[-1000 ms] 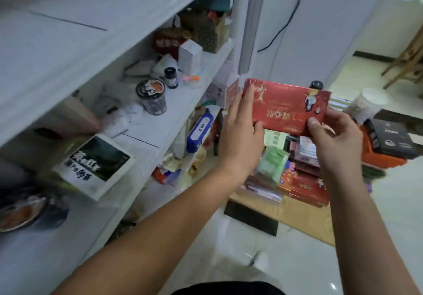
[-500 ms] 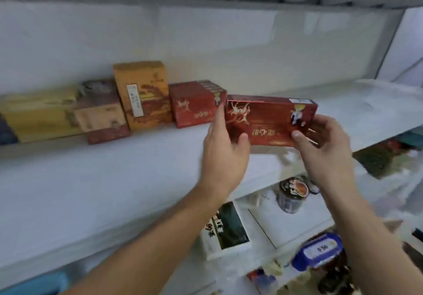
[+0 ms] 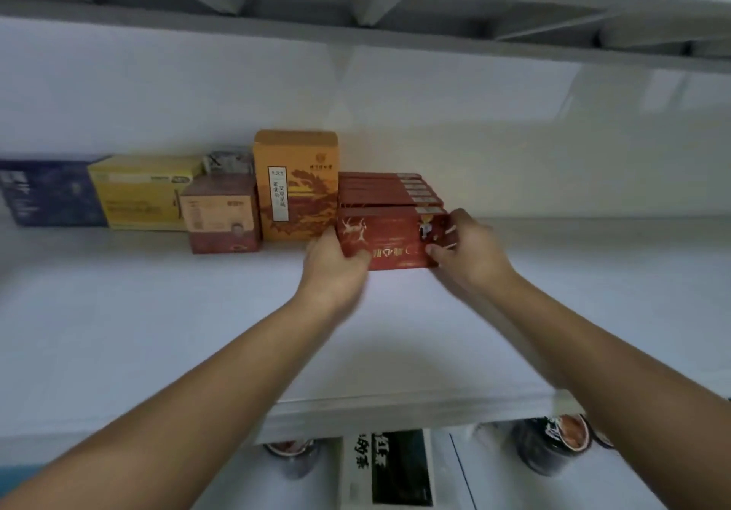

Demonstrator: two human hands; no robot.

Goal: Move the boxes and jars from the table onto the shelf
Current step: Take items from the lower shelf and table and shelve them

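Both hands — left hand (image 3: 336, 260) and right hand (image 3: 466, 250) — grip the ends of the red box (image 3: 389, 238) on the shelf (image 3: 158, 331); best to slide it squarely back against the matching red boxes (image 3: 385, 189) — then let go.

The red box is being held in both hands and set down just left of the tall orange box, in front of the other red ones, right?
Not quite. In the head view, the red box, held by left hand and right hand, sits just right of the tall orange box, in front of the other red boxes.
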